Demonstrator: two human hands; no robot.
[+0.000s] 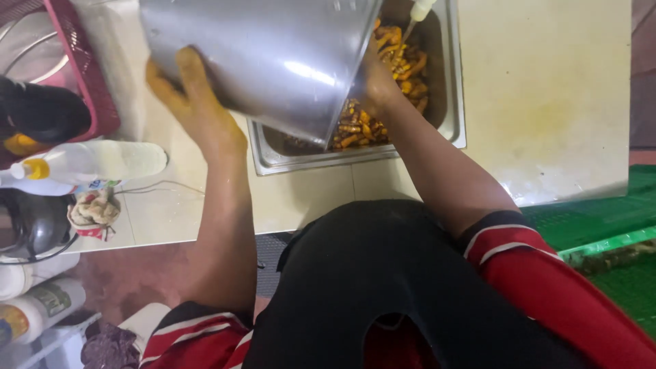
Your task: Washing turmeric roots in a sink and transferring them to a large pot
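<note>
Sleeves of red cloth with white stripes [533,266] and a black apron [383,287] fill the near edge of the view, and both bare forearms reach up from them over a pale tiled counter [547,89]. Left hand [195,96], stained yellow, lies flat and spread against the outer wall of a large steel bowl [266,55], fingers wide and pressed to the metal, bearing it from beneath. Right hand [374,78] is at the bowl's other side near its rim; the bowl hides most of it, so how its fingers lie cannot be told, though it touches the bowl. That bowl is tipped, mouth turned down and away toward a rectangular steel tray [447,116] standing on the counter just beyond it. Orange-yellow pieces of food [403,61] lie heaped in the tray, under and beside the bowl's lip. At the far end of the tray a pale utensil handle [420,10] sticks up. Off to the left, on the counter, a clear plastic bottle with a yellow cap [89,164] lies on its side beside a crumpled rag [96,212], and farther back stands a pink plastic basket [82,61].
</note>
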